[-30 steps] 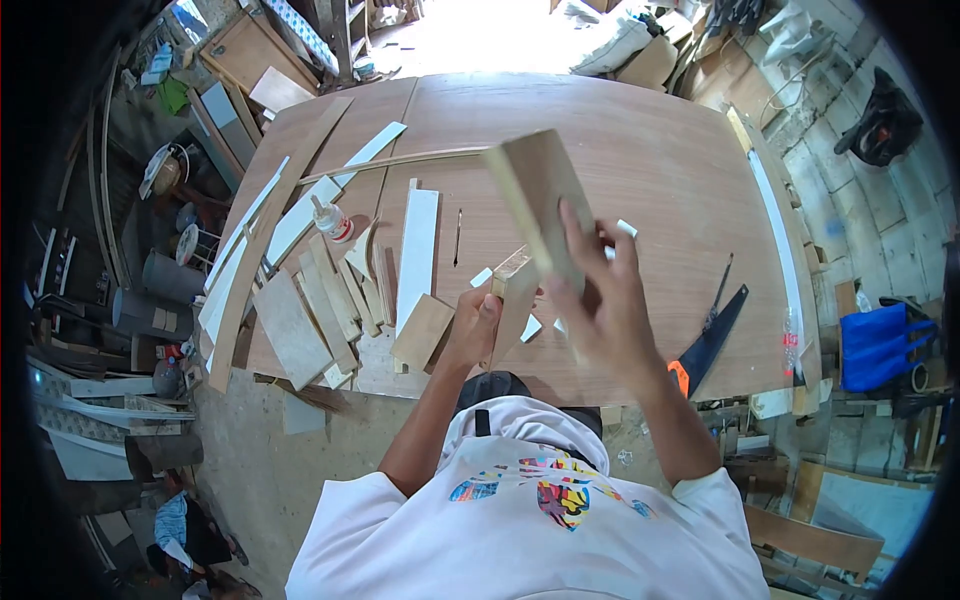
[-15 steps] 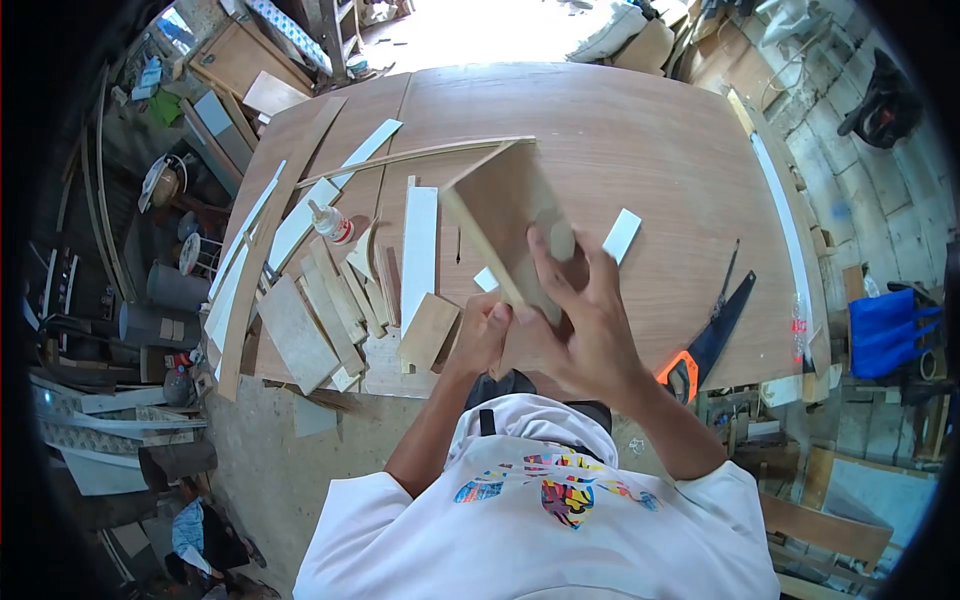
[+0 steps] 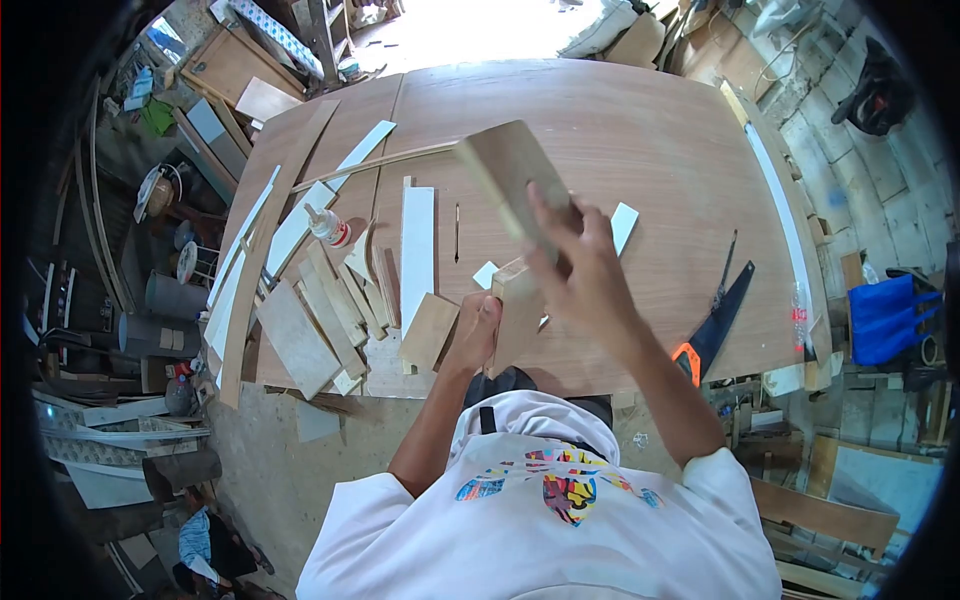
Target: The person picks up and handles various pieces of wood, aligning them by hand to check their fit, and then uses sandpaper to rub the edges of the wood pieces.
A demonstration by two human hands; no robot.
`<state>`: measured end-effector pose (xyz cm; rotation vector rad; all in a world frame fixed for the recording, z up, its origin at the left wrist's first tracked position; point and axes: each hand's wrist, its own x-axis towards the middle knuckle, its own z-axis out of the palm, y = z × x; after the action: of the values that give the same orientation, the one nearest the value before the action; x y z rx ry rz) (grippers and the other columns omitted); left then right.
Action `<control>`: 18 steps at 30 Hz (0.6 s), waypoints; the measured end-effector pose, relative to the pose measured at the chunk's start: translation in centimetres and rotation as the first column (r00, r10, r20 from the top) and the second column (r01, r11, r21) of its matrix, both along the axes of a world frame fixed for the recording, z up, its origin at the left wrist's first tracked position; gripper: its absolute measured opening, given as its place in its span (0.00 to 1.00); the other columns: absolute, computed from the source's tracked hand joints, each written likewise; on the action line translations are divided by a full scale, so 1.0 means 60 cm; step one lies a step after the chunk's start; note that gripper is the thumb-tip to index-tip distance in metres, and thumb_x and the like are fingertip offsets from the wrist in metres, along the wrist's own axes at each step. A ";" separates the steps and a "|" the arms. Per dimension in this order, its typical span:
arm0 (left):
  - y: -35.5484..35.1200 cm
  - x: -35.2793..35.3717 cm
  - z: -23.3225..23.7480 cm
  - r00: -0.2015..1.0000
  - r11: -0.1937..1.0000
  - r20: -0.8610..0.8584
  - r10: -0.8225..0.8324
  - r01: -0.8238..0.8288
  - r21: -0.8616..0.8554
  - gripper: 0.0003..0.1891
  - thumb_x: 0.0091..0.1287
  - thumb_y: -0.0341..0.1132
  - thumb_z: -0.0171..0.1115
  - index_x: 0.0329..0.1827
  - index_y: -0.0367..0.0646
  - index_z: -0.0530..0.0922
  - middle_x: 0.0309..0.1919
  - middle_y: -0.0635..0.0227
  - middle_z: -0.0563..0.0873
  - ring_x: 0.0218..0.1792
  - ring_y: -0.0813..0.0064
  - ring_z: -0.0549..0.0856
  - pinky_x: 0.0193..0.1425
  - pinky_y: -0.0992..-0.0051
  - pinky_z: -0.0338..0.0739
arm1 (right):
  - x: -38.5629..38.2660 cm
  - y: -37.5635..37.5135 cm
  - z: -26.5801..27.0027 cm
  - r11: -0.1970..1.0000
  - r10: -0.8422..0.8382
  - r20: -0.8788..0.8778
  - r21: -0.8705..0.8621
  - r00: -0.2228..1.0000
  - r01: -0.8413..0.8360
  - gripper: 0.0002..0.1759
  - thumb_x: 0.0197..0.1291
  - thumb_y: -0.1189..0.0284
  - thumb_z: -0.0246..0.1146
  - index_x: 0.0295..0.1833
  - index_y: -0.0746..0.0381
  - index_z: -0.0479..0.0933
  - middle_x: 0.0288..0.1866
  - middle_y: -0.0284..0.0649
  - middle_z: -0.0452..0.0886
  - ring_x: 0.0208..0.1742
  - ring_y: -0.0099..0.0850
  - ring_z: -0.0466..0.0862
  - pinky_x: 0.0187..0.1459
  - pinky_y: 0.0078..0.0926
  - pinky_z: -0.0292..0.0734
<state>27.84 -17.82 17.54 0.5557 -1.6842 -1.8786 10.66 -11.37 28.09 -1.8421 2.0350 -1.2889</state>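
My left hand [image 3: 476, 328] is closed on the left side of a small wooden box-like piece [image 3: 518, 318], held upright near the table's front edge. Its top edge faces me, with the thumb along its side. My right hand [image 3: 582, 262] grips a rectangular wooden block [image 3: 512, 178] by its lower right part, fingers laid over its face. This block is tilted and a little blurred, raised over the top of the left-hand piece. A small white offcut [image 3: 486, 274] lies just beside the held piece, and another wooden block [image 3: 430, 328] rests left of my left hand.
On the wooden table [image 3: 660, 130] lie several wood strips [image 3: 335, 300], a white board [image 3: 419, 255] and a glue bottle [image 3: 328, 226]. A thin pencil-like stick [image 3: 457, 232] is behind my left hand. At the right lies a handsaw [image 3: 722, 320] with an orange handle.
The right hand has lifted its wooden block up and away from the left-hand piece, baring that piece's top edge. My left hand has stayed nearly in place.
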 end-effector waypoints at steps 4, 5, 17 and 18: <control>0.009 -0.016 0.029 0.976 0.980 -0.211 0.051 -0.008 0.197 0.51 0.64 0.78 0.44 0.62 0.30 0.75 0.45 0.55 0.87 0.45 0.70 0.87 0.52 0.71 0.81 | -0.022 0.001 0.001 0.996 -0.071 0.131 0.053 0.989 0.065 0.30 0.66 0.64 0.64 0.74 0.54 0.70 0.63 0.69 0.68 0.65 0.55 0.70 0.65 0.44 0.68; 0.005 -0.012 0.036 0.982 0.973 -0.165 0.090 -0.052 0.226 0.51 0.64 0.78 0.44 0.62 0.30 0.75 0.47 0.55 0.87 0.46 0.70 0.86 0.52 0.71 0.81 | -0.004 0.019 0.012 0.997 -0.062 0.128 0.058 0.990 0.055 0.30 0.66 0.64 0.64 0.74 0.54 0.70 0.63 0.69 0.68 0.65 0.55 0.70 0.65 0.44 0.68; 0.005 0.007 0.022 0.959 0.980 -0.275 0.071 -0.016 0.199 0.53 0.65 0.78 0.43 0.66 0.28 0.71 0.56 0.51 0.83 0.50 0.66 0.86 0.52 0.70 0.82 | -0.015 0.005 -0.001 0.992 -0.068 0.231 0.123 0.971 0.040 0.29 0.67 0.66 0.62 0.73 0.57 0.71 0.61 0.62 0.70 0.64 0.46 0.73 0.65 0.43 0.68; 0.006 0.012 0.026 0.951 0.973 -0.294 0.098 -0.029 0.230 0.54 0.64 0.78 0.43 0.67 0.28 0.71 0.56 0.51 0.83 0.50 0.66 0.86 0.53 0.69 0.82 | 0.003 0.027 0.004 0.991 -0.061 0.231 0.133 0.971 0.031 0.29 0.67 0.66 0.62 0.73 0.57 0.71 0.61 0.62 0.70 0.64 0.46 0.73 0.65 0.43 0.68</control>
<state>28.56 -17.47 19.08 0.3772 -1.2530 -2.0030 10.85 -9.74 28.31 -1.5168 1.9938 -1.2849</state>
